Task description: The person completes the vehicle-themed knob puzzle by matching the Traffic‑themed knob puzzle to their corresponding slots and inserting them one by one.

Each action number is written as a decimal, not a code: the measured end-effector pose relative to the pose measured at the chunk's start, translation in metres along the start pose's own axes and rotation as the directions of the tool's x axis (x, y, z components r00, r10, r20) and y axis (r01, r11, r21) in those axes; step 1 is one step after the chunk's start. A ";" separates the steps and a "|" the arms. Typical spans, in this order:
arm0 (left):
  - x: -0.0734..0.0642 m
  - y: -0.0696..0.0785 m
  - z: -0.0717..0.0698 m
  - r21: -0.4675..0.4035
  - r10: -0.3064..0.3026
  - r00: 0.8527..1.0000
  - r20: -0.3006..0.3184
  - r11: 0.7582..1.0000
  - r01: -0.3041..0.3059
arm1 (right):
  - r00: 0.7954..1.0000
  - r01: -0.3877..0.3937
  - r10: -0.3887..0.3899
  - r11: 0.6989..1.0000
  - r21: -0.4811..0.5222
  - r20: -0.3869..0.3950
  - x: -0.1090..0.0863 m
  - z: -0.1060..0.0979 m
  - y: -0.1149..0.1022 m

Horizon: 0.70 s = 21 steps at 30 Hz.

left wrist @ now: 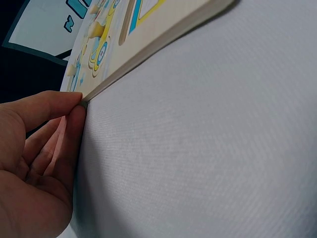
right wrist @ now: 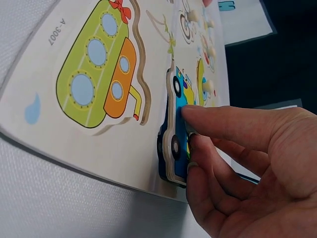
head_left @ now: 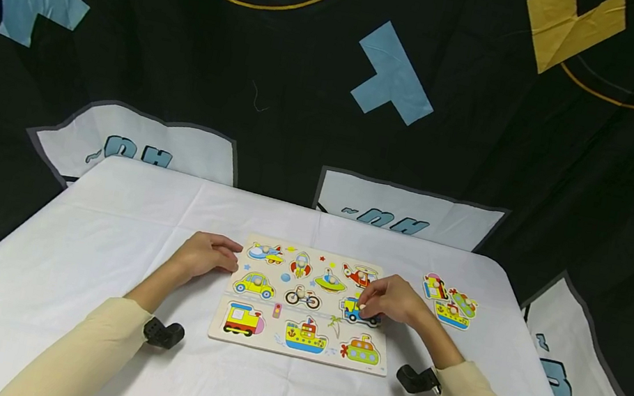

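Observation:
A wooden peg puzzle board (head_left: 274, 348) with vehicle pictures lies flat on the table. At its left edge is my left hand (head_left: 205, 256); in the left wrist view, thumb and a finger (left wrist: 54, 106) pinch that edge. Over the board's right side, my right hand (head_left: 397, 301) pinches a blue and yellow truck puzzle piece (head_left: 351, 311) by its knob. In the right wrist view the truck piece (right wrist: 179, 134) overlaps its matching recess, close over the board. Below it shows the submarine recess (right wrist: 94, 69). The other fingers of the right hand are curled.
Loose train (head_left: 435, 287), submarine (head_left: 464, 303) and ship (head_left: 452, 315) pieces lie on the white tablecloth (head_left: 231, 395) right of the board. Knobbed pieces such as the car (head_left: 254, 284) and bicycle (head_left: 302, 297) sit in the board. A black curtain (head_left: 250, 73) hangs behind.

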<state>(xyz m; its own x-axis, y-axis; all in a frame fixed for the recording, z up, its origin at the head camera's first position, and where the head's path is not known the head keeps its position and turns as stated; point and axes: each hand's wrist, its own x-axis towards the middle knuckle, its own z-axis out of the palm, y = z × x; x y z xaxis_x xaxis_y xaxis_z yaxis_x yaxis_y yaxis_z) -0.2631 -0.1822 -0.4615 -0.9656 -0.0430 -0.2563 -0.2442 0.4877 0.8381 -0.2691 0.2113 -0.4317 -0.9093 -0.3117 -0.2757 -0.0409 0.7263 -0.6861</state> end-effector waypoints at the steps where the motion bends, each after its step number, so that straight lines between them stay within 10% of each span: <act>1: 0.000 0.000 0.000 0.002 -0.001 1.000 0.000 1.000 0.001 | 1.000 -0.001 0.001 1.000 0.000 0.001 0.000 0.000 0.000; 21: 0.001 0.000 0.000 0.001 -0.005 1.000 -0.005 1.000 0.005 | 1.000 0.014 -0.014 1.000 0.000 0.011 0.000 0.002 0.002</act>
<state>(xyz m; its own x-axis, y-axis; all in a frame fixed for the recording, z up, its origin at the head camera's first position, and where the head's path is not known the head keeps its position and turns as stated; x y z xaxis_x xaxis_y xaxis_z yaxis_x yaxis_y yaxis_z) -0.2637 -0.1821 -0.4620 -0.9649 -0.0495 -0.2578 -0.2485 0.4885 0.8364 -0.2688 0.2118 -0.4342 -0.9042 -0.3282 -0.2735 -0.0536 0.7223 -0.6895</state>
